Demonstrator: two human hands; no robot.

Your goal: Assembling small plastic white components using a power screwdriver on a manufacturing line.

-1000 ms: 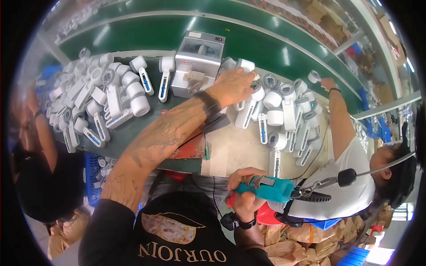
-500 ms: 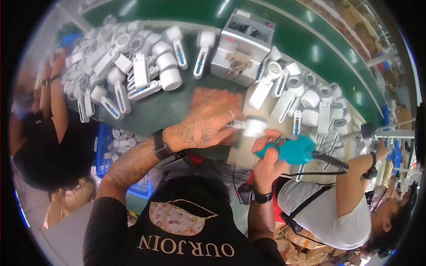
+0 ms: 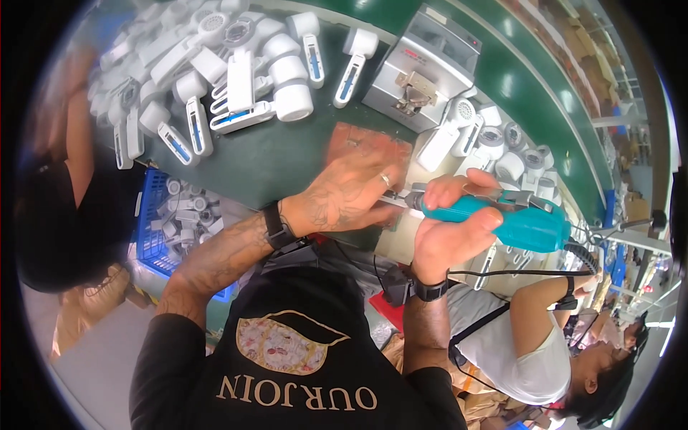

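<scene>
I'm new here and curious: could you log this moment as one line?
right hand: grips teal electric screwdriver | left hand: steadies part under its tip, part hidden | white parts: piled on green table

One teal electric screwdriver [image 3: 516,218], one grey metal box machine [image 3: 423,68], one blue crate [image 3: 154,222], and way too many white plastic housings [image 3: 236,79] to count properly.

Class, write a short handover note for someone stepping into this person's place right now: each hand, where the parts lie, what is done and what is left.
Left hand: pressed down on a part at the table edge; the part itself is hidden under the fingers.
Right hand: gripping the teal power screwdriver, its tip at the left hand's fingers.
White parts heaped at far left, more white parts at right beside the grey machine.
Done: part steadied, driver brought to it.
Left: whether the screw is driven cannot be seen.
</scene>
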